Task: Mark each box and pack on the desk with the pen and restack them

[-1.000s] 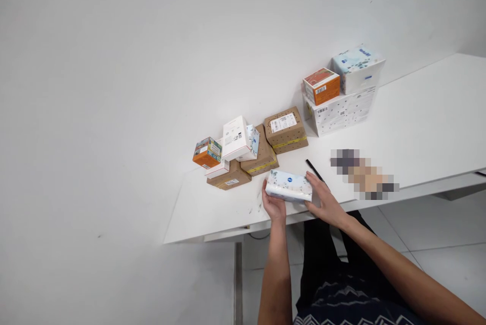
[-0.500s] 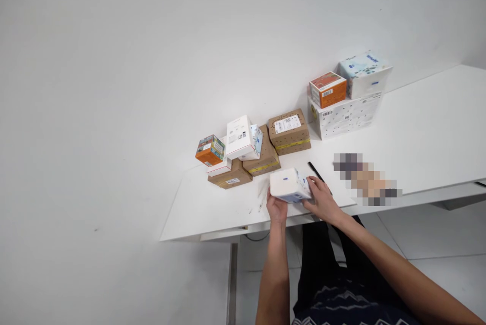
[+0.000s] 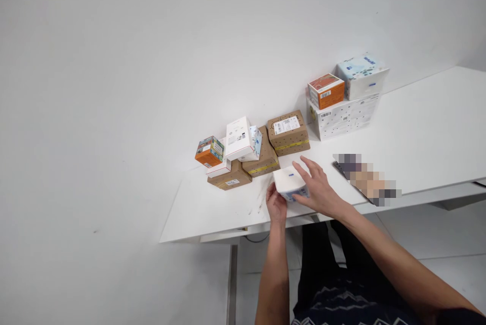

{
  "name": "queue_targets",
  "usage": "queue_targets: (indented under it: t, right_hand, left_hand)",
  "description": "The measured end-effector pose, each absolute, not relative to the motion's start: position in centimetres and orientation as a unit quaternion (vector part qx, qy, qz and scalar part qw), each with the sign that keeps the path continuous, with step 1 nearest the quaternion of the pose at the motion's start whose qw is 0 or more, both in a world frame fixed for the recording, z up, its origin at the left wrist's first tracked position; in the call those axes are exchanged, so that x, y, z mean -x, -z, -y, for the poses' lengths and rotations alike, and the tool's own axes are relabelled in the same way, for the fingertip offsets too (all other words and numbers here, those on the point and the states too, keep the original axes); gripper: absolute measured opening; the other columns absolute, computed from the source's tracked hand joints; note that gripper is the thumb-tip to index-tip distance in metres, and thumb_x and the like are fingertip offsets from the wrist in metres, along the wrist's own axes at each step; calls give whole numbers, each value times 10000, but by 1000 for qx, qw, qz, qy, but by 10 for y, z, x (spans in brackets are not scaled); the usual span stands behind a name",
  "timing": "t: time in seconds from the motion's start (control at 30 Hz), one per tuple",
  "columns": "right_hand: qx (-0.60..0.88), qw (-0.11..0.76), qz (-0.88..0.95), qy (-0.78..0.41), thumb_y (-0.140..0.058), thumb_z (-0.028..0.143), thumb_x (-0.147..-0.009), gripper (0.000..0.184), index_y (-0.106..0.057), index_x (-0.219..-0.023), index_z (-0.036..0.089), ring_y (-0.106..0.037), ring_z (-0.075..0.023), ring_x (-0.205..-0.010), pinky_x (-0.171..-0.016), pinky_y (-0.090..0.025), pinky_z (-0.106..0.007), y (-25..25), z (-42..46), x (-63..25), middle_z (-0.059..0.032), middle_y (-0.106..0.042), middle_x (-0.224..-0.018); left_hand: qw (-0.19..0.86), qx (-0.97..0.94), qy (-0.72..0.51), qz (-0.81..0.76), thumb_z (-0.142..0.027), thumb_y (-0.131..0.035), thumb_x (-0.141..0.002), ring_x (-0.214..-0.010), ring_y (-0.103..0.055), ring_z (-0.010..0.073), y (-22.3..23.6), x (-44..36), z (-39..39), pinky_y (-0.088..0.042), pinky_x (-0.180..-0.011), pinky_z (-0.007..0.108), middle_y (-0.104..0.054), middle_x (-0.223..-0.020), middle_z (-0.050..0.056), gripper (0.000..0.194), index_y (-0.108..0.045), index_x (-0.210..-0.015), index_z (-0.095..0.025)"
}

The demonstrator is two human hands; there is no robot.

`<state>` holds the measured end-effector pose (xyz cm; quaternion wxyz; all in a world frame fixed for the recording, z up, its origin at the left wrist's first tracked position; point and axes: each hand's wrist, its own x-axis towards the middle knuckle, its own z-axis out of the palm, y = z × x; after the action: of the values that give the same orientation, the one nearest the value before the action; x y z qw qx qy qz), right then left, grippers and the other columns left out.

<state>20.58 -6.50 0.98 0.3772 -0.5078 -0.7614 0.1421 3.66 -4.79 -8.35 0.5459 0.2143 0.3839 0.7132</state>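
A white tissue pack (image 3: 287, 179) with blue print is held just above the near part of the table. My left hand (image 3: 276, 206) grips its left end, fingers curled against the side and underside. Over its right end is my right hand (image 3: 318, 186), fingers spread above the top and thumb across the printed face. Whether the right fingertips press on the pack I cannot tell. Behind the pack sit brown cardboard boxes (image 3: 288, 133) with yellow tape.
Against the wall, a flat white box (image 3: 238, 137) and an orange box (image 3: 209, 151) are stacked on cardboard boxes. Farther right, a large white box (image 3: 343, 118) bears another orange box (image 3: 326, 91) and a bigger tissue pack (image 3: 362, 76). A blurred-out object (image 3: 366, 178) lies on the white table (image 3: 421, 137).
The pack has turned and shifted slightly right in my left hand. My right hand has opened its fingers and moved up over the pack, now covering the black stick-like thing's place.
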Motion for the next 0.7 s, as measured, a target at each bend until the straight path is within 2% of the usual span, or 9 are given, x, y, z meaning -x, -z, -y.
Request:
queue_targets:
  t: [0.07,0.13,0.2,0.27,0.43,0.5,0.6,0.7]
  right_hand:
    - [502,340,781,-148,-681,409,-698,832,-303,-1433,313,-221,-422,-1339,-985,-329,-595,-14,56,-201,-121,-234,-1502]
    - [479,317,801,-168,-679,380,-714,772,-354,-1409,297,-300,-400,-1308,-974,-362,-568,-13,48,-198,-132,-321,-1456]
    - [458,325,807,-182,-648,347,-752,684,-394,-1382,274,-395,-352,-1251,-973,-394,-516,-8,44,-199,-139,-401,-1383]
    - [464,360,787,-190,-612,349,-786,607,-418,-1356,268,-429,-323,-1225,-981,-405,-485,-3,43,-204,-133,-424,-1340]
    - [520,490,658,-237,-558,451,-819,566,-412,-1333,261,-449,-285,-1212,-1023,-386,-461,21,52,-219,-123,-441,-1279]
    - [526,517,622,-262,-540,471,-827,562,-399,-1330,261,-451,-281,-1214,-1021,-387,-465,36,58,-220,-122,-457,-1273]
    - [523,506,623,-287,-513,452,-844,579,-338,-1355,245,-427,-289,-1248,-1002,-402,-480,58,71,-218,-139,-433,-1329]
    - [549,469,638,-267,-532,440,-823,609,-341,-1351,205,-379,-330,-1289,-1023,-363,-528,69,81,-220,-170,-415,-1360]
  left_hand:
    - [546,-215,-714,-382,-162,-648,-612,-985,-632,201,82,-38,48,-450,-916,351,-704,-1003,33,294,-688,-896,-225]
    - [548,-217,-713,-380,-164,-638,-619,-998,-627,202,80,-38,48,-444,-928,356,-700,-1010,37,289,-684,-899,-220]
    - [549,-219,-711,-381,-173,-623,-647,-1025,-619,200,80,-36,48,-435,-943,356,-692,-1029,43,273,-676,-911,-221]
    - [556,-221,-706,-380,-187,-605,-683,-1070,-604,201,80,-34,48,-422,-962,359,-677,-1078,58,272,-665,-946,-222]
    - [582,-199,-702,-359,-290,-551,-768,-1171,-553,238,78,-31,47,-411,-985,424,-611,-1224,104,324,-637,-1075,-234]
    - [595,-195,-696,-351,-354,-532,-799,-1203,-528,252,77,-32,47,-409,-990,441,-595,-1255,99,345,-628,-1112,-245]
    - [595,-180,-701,-349,-407,-523,-810,-1232,-502,263,75,-33,48,-407,-996,437,-590,-1268,92,367,-635,-1115,-236]
    - [591,-162,-707,-354,-420,-507,-817,-1235,-499,268,74,-32,49,-415,-989,445,-586,-1273,100,381,-639,-1117,-226]
